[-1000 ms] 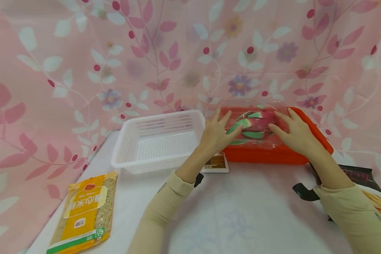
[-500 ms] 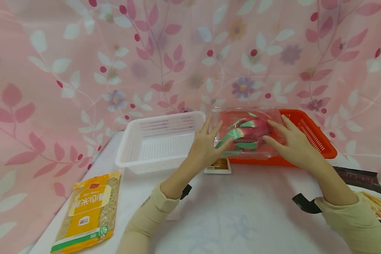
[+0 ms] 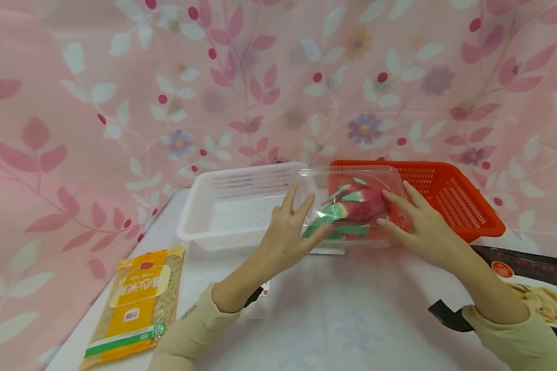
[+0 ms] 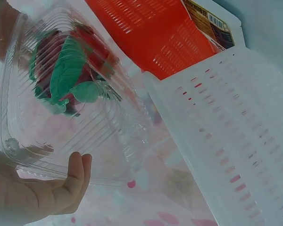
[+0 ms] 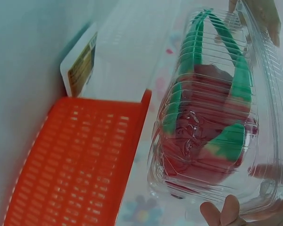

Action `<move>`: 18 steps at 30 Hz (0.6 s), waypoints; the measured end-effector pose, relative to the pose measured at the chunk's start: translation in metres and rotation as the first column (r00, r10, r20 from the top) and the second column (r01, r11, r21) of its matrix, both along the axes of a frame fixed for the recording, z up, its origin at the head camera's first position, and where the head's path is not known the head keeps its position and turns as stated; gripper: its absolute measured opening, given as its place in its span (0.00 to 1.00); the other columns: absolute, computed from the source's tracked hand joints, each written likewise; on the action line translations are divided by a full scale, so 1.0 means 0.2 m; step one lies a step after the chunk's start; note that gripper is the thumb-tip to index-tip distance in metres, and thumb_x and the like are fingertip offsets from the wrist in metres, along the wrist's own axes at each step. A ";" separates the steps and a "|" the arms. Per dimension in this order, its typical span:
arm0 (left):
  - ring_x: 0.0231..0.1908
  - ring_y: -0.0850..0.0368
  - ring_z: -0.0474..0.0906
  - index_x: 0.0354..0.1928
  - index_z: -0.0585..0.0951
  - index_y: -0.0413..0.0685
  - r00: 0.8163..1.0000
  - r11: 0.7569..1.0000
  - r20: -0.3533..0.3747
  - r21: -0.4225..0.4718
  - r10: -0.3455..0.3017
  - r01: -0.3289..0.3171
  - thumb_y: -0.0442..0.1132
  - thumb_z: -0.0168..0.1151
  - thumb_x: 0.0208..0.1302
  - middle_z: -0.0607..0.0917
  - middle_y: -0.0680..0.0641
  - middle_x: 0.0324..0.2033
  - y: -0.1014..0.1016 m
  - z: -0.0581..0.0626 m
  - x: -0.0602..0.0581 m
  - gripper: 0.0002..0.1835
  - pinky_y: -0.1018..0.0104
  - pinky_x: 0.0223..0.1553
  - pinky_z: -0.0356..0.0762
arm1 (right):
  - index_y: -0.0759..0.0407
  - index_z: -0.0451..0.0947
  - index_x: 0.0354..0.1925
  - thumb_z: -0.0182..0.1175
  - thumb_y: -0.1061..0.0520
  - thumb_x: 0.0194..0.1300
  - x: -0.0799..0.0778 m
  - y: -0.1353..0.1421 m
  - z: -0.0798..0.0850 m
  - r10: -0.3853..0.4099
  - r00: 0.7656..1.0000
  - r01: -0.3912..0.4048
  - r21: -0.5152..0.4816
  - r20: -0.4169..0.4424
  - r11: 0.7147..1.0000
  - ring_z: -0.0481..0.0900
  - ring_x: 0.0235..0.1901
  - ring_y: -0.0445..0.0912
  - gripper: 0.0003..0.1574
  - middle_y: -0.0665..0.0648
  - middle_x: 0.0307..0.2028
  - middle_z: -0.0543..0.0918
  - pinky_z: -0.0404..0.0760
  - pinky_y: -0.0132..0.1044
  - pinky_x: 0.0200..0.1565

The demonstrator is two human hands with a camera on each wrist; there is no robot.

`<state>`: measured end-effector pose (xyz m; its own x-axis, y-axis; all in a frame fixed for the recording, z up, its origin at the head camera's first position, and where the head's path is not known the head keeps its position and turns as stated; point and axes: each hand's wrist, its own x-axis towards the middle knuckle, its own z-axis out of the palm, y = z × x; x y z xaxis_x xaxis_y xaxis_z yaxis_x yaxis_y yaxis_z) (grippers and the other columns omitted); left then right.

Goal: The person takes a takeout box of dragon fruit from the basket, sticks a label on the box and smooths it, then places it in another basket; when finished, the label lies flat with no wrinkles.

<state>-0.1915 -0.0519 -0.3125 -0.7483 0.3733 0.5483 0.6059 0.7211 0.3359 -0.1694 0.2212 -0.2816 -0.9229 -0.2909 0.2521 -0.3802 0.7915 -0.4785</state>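
A clear plastic clamshell box [image 3: 382, 236] hangs in the air between my two hands. Inside it lies a dragon fruit [image 3: 364, 203], pink-red with long green scales. My left hand [image 3: 283, 234] grips the box's left end, with its fingertips along the side in the left wrist view [image 4: 47, 193]. At the opposite end my right hand [image 3: 424, 229] holds the box, thumb and fingers spread around its edge. In the head view the box overlaps the left part of the red basket [image 3: 464, 206] and the right end of the white basket [image 3: 232, 241].
A yellow packet of rice noodles [image 3: 134, 304] lies at the front left. On the right, a black food packet [image 3: 529, 288] is partly behind my right forearm. A small flat white-edged package [image 4: 221, 28] lies by the baskets, mostly hidden under the box in the head view.
Both hands have carried the box with the dragon fruit leftward and nearer to me, from over the red basket to in front of the gap between the baskets.
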 end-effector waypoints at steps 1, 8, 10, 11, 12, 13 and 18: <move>0.38 0.47 0.68 0.66 0.64 0.50 1.000 1.000 0.000 0.002 0.003 -0.003 0.67 0.46 0.59 0.49 0.43 0.69 -0.01 0.00 0.01 0.39 0.63 0.34 0.72 | 0.54 0.51 0.70 0.55 0.42 0.62 0.01 -0.01 -0.01 0.009 1.000 -0.009 -0.004 0.004 1.000 0.49 0.61 0.72 0.44 0.68 0.69 0.39 0.62 0.71 0.45; 0.36 0.46 0.69 0.64 0.67 0.47 0.999 0.999 -0.038 -0.032 0.007 -0.008 0.64 0.48 0.60 0.52 0.39 0.68 -0.10 -0.03 0.11 0.36 0.62 0.33 0.73 | 0.54 0.52 0.70 0.57 0.44 0.62 0.09 -0.07 -0.05 0.057 0.998 -0.057 -0.047 -0.010 0.997 0.52 0.61 0.72 0.44 0.66 0.69 0.40 0.69 0.66 0.42; 0.36 0.46 0.69 0.64 0.67 0.47 0.999 0.999 -0.046 -0.046 0.010 -0.012 0.63 0.50 0.60 0.52 0.39 0.68 -0.12 -0.05 0.14 0.36 0.62 0.33 0.73 | 0.52 0.51 0.70 0.57 0.43 0.61 0.11 -0.09 -0.06 0.060 0.998 -0.060 -0.043 0.000 0.997 0.52 0.61 0.72 0.45 0.66 0.70 0.39 0.68 0.67 0.43; 0.36 0.47 0.70 0.64 0.67 0.47 0.999 0.998 -0.051 -0.054 0.011 -0.013 0.62 0.50 0.60 0.52 0.39 0.68 -0.13 -0.05 0.16 0.36 0.63 0.33 0.74 | 0.52 0.51 0.70 0.57 0.42 0.61 0.12 -0.10 -0.06 0.060 0.998 -0.059 -0.039 0.006 0.997 0.52 0.61 0.72 0.45 0.66 0.70 0.39 0.67 0.67 0.43; 0.35 0.47 0.69 0.64 0.67 0.46 0.999 0.998 -0.054 -0.061 0.009 -0.012 0.61 0.51 0.60 0.51 0.39 0.68 -0.14 -0.06 0.17 0.36 0.63 0.33 0.74 | 0.51 0.51 0.70 0.57 0.42 0.61 0.13 -0.11 -0.07 0.061 0.998 -0.060 -0.040 0.013 0.997 0.51 0.61 0.72 0.45 0.65 0.70 0.38 0.66 0.68 0.44; 0.35 0.48 0.69 0.64 0.67 0.46 0.998 0.998 -0.055 -0.068 0.009 -0.013 0.61 0.51 0.60 0.50 0.39 0.69 -0.15 -0.07 0.19 0.36 0.64 0.32 0.74 | 0.51 0.51 0.70 0.58 0.42 0.60 0.14 -0.12 -0.07 0.064 0.998 -0.063 -0.042 0.017 0.997 0.51 0.61 0.72 0.46 0.64 0.70 0.38 0.66 0.68 0.44; 0.40 0.46 0.69 0.65 0.65 0.47 0.999 0.997 -0.044 -0.071 0.016 -0.019 0.59 0.54 0.58 0.47 0.40 0.69 -0.19 -0.09 0.27 0.36 0.63 0.33 0.75 | 0.49 0.51 0.70 0.57 0.39 0.59 0.19 -0.16 -0.08 0.072 0.997 -0.071 -0.038 0.038 0.997 0.52 0.61 0.70 0.47 0.62 0.70 0.37 0.69 0.66 0.43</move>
